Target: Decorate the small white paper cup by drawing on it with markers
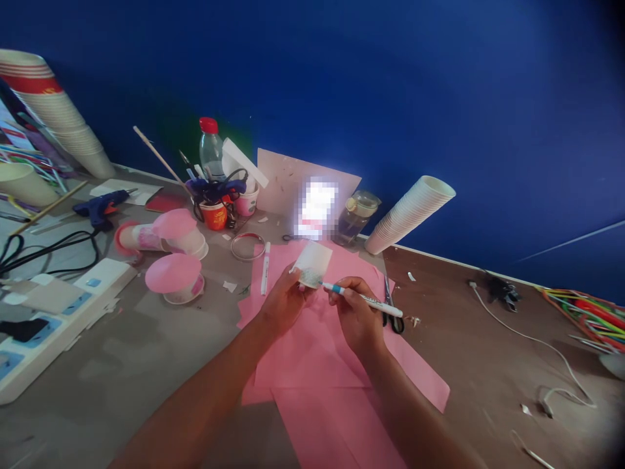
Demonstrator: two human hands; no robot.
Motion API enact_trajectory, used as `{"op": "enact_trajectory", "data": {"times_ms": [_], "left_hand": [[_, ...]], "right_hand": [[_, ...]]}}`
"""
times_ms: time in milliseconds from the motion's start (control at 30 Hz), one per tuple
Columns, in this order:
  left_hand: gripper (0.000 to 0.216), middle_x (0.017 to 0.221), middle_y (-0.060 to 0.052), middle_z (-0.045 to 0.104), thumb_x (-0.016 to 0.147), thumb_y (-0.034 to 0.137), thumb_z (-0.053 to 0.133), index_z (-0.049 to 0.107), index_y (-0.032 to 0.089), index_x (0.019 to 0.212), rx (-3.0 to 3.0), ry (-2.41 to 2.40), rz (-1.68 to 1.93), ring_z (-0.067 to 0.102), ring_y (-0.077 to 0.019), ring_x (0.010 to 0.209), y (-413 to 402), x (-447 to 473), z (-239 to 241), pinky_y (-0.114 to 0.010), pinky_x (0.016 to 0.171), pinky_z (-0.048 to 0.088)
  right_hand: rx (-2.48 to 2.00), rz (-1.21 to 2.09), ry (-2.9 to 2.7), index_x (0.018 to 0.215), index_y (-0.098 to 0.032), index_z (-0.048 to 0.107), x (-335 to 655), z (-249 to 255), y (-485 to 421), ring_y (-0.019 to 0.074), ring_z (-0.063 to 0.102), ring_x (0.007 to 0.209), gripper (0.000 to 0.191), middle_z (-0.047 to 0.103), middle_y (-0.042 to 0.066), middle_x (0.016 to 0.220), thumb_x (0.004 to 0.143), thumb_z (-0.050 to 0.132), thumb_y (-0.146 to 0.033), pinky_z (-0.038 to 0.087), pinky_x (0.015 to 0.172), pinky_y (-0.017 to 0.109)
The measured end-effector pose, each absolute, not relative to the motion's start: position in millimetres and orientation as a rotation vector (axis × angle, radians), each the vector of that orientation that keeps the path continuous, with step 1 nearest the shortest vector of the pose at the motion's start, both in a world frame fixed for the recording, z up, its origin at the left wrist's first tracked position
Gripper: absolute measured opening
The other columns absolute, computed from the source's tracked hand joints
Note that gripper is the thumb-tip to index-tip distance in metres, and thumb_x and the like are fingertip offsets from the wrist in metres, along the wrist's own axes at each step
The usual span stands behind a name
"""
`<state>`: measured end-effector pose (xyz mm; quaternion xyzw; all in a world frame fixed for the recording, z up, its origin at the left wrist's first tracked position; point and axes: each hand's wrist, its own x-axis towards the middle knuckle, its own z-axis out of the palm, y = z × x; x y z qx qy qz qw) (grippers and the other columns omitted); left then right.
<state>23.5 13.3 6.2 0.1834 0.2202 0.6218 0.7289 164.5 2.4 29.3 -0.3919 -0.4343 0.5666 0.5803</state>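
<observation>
My left hand (286, 296) is closed around a small white paper cup (316, 259), tilted over the pink paper. Bluish marks show on the lower part of the cup. In my right hand (359, 316) is a white marker (378, 303) with a blue end, its tip at the cup's lower edge. Beneath both hands lie several overlapping sheets of pink paper (312, 352). A pair of scissors (393, 319) with dark handles lies partly behind my right hand. To the left, a second white marker (265, 268) rests on the pink paper's edge.
A blurred bright screen (316, 207) leans at the back, beside a glass jar (359, 215) and a leaning stack of paper cups (413, 212). On the left are pink-topped cup pieces (174, 273), a glue gun (102, 207) and a power strip (68, 319). A white cable (532, 335) lies right.
</observation>
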Motion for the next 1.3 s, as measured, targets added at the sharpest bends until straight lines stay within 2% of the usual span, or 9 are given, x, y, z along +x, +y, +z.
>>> {"op": "enact_trajectory", "data": {"times_ms": [167,300,400,600,933,1067,1200,1300], "left_hand": [[0.022,0.079,0.0,0.057,0.079,0.039,0.07,0.063,0.018,0.085,0.47,0.502,1.405,0.051,-0.0116,0.071,12.9,24.9,5.8,-0.026,0.069,0.045],[0.029,0.079,-0.002,0.058,0.076,0.043,0.073,0.066,0.017,0.087,0.513,0.51,1.416,0.051,-0.0126,0.072,12.5,25.6,5.5,-0.027,0.07,0.045],[0.026,0.084,-0.003,0.061,0.078,0.04,0.072,0.066,0.017,0.087,0.546,0.508,1.426,0.053,-0.014,0.076,12.0,26.1,5.6,-0.028,0.072,0.045],[0.029,0.086,-0.003,0.063,0.077,0.041,0.073,0.066,0.02,0.096,0.533,0.501,1.432,0.055,-0.0141,0.076,11.4,27.8,7.8,-0.028,0.071,0.044],[0.041,0.095,-0.003,0.065,0.076,0.041,0.075,0.063,0.023,0.111,0.525,0.519,1.43,0.058,-0.0148,0.085,8.0,29.2,5.0,-0.028,0.077,0.044],[0.036,0.09,-0.002,0.063,0.077,0.039,0.074,0.064,0.023,0.107,0.54,0.511,1.432,0.055,-0.0128,0.079,9.0,30.3,1.9,-0.027,0.073,0.044],[0.028,0.083,-0.002,0.061,0.079,0.042,0.071,0.066,0.019,0.093,0.565,0.496,1.423,0.053,-0.0124,0.074,11.8,29.4,1.5,-0.026,0.071,0.045],[0.026,0.083,-0.002,0.06,0.079,0.04,0.072,0.066,0.017,0.09,0.545,0.48,1.434,0.053,-0.0121,0.077,13.1,27.7,1.6,-0.025,0.074,0.045]], "right_hand": [[-1.019,1.252,-1.195,0.082,-0.022,0.063,164.4,23.8,-4.3,0.0156,0.057,0.066,0.005,0.063,-0.002,0.067,0.079,0.061,-0.026,0.042,0.063,0.029],[-1.055,1.194,-1.237,0.082,-0.022,0.062,164.0,22.4,-5.6,0.0159,0.058,0.067,0.005,0.063,-0.002,0.068,0.081,0.06,-0.026,0.044,0.065,0.03],[-1.072,1.164,-1.254,0.082,-0.022,0.062,162.5,23.9,-6.5,0.0158,0.057,0.067,0.006,0.062,-0.002,0.067,0.081,0.059,-0.027,0.044,0.064,0.029],[-1.137,1.121,-1.289,0.08,-0.022,0.061,158.8,30.7,-9.4,0.0165,0.057,0.067,0.006,0.061,-0.001,0.067,0.08,0.058,-0.027,0.044,0.063,0.029],[-1.174,1.051,-1.341,0.079,-0.022,0.06,153.5,39.4,-13.0,0.0165,0.057,0.066,0.006,0.062,-0.001,0.067,0.079,0.059,-0.028,0.045,0.061,0.03],[-1.172,1.052,-1.346,0.08,-0.022,0.06,154.4,37.5,-13.4,0.0163,0.056,0.066,0.006,0.063,-0.001,0.07,0.079,0.06,-0.028,0.044,0.061,0.029],[-1.101,1.075,-1.219,0.08,-0.022,0.061,159.7,31.6,-9.5,0.0155,0.055,0.066,0.005,0.06,-0.002,0.066,0.081,0.057,-0.026,0.042,0.064,0.029],[-1.055,1.087,-1.164,0.079,-0.022,0.061,163.0,28.7,-6.5,0.0148,0.054,0.065,0.006,0.059,-0.002,0.064,0.081,0.056,-0.024,0.041,0.065,0.029]]}}
